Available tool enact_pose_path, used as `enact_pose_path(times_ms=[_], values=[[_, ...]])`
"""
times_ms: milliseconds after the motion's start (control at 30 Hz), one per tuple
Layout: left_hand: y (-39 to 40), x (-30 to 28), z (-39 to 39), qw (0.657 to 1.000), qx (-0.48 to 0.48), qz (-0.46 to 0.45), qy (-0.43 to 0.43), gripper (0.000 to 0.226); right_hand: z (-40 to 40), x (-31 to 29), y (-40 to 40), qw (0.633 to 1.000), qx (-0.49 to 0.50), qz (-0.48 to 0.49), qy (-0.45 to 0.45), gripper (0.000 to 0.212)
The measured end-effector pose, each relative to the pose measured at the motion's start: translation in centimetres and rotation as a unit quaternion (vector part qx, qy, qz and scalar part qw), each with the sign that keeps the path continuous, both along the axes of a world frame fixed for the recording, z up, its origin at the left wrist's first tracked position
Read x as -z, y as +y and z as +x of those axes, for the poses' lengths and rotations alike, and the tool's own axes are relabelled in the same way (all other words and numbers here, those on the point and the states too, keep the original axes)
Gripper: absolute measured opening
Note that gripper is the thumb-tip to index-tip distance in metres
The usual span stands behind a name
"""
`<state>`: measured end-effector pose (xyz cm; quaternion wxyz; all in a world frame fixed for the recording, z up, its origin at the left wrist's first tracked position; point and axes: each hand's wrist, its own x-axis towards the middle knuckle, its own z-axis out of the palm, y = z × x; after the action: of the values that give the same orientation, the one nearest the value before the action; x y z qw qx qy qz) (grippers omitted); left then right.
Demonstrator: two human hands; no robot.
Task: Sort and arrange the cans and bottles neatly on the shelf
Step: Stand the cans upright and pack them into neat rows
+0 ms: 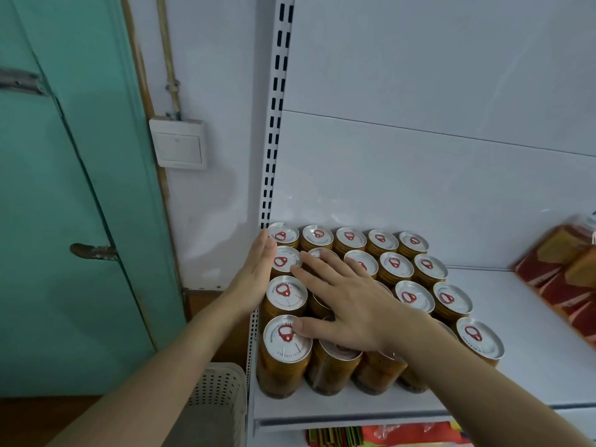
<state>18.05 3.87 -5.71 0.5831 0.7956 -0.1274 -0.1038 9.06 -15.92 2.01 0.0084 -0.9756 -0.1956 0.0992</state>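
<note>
Four rows of cans (411, 296), upright and packed tight, fill the left end of the white shelf (532, 375). My left hand (254, 272) is open, flat against the block's left side. My right hand (348, 301) lies open, fingers spread, palm down across the tops. Red packets (564, 275) sit far right.

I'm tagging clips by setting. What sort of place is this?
Probably a small shop or its stockroom: a white slotted-upright shelf, rows of identical cans, and packaged goods alongside.
</note>
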Motion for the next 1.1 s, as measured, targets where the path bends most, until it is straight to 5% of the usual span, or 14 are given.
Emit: enact_pose_path(times_ms=[167, 367, 567, 833, 1100], values=[[0.3, -0.3, 0.2, 0.998, 0.011, 0.051, -0.020, 0.083, 0.1, 0.1, 0.1, 1.000, -0.001, 0.000, -0.011, 0.100], [1.2, -1.8, 0.0, 0.991, -0.023, 0.082, -0.100, 0.084, -0.8, -0.2, -0.4, 0.997, 0.016, 0.033, -0.063, 0.092], [-0.2, -6.1, -3.2, 0.933, -0.011, 0.262, -0.246, 0.087, -4.2, -1.3, -4.3, 0.992, 0.077, 0.003, -0.103, 0.095], [-8.7, -10.9, -11.1, 0.840, 0.014, 0.430, -0.331, 0.097, -11.6, -2.8, -12.8, 0.985, 0.119, 0.010, -0.121, 0.103], [-23.2, -11.2, -19.3, 0.840, 0.053, 0.406, -0.357, 0.097, -21.2, -2.5, -25.6, 0.977, 0.168, 0.024, -0.131, 0.104]])
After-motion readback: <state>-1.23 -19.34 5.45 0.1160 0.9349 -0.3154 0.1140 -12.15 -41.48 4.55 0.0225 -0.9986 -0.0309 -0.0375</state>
